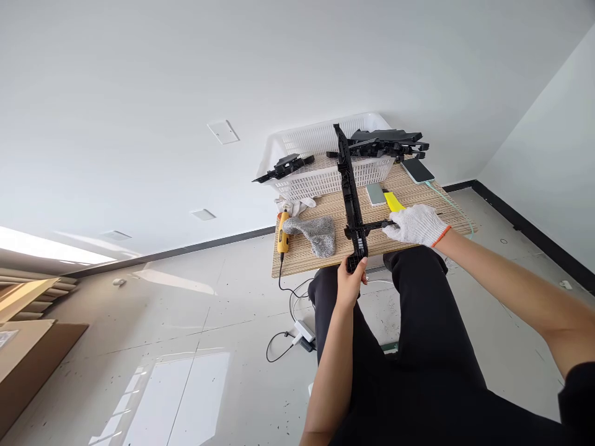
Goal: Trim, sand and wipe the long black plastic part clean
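My bare left hand (351, 280) grips the near end of a long black plastic rail (349, 192) that stretches away across the small wooden table (307, 251). My right hand (416, 224), in a white knit glove, is closed on a short black side arm (377, 225) that sticks out from the rail near its lower end. The rail's far end reaches over the white basket (320, 176).
The basket holds more black plastic parts (385, 144). On the table lie a yellow power screwdriver (282, 232), a grey glove (316, 233), a white glove (295, 204), a yellow-handled tool (394, 201), a small grey box (375, 194) and a phone (417, 170). A power strip (304, 331) lies on the floor.
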A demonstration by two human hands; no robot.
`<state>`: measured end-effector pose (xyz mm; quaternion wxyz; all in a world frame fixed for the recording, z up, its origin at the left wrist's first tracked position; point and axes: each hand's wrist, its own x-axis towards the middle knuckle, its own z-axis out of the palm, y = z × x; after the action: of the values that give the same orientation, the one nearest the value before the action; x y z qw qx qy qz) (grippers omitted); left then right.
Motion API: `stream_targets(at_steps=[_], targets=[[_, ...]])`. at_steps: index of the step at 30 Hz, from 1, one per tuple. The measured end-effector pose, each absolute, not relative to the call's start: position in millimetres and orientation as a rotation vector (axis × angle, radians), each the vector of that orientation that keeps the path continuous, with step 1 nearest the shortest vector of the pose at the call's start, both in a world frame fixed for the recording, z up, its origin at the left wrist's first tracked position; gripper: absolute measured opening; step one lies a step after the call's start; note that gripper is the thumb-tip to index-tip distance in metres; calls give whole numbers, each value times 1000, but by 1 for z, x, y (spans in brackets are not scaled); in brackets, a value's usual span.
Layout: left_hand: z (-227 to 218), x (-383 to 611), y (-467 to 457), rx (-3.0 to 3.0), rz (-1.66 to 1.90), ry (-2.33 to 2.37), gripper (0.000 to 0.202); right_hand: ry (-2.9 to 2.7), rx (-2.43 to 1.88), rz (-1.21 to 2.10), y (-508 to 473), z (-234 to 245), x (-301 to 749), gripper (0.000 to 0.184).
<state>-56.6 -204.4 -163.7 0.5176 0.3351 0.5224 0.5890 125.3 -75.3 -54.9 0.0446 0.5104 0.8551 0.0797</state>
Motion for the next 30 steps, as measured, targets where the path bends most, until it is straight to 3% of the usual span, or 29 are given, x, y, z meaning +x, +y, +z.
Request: stream_targets(at_steps=[6, 22, 30], targets=[[-163, -57, -205, 812, 1410, 1252, 43, 2620, 1560, 251, -77, -53, 125, 73], [-159, -57, -207, 818, 1379, 1251, 45, 2694, 1647, 355, -55, -43, 114, 52], [-161, -57, -207, 825, 1376, 1239, 43, 2710, 1642, 373, -49, -43, 119, 66]])
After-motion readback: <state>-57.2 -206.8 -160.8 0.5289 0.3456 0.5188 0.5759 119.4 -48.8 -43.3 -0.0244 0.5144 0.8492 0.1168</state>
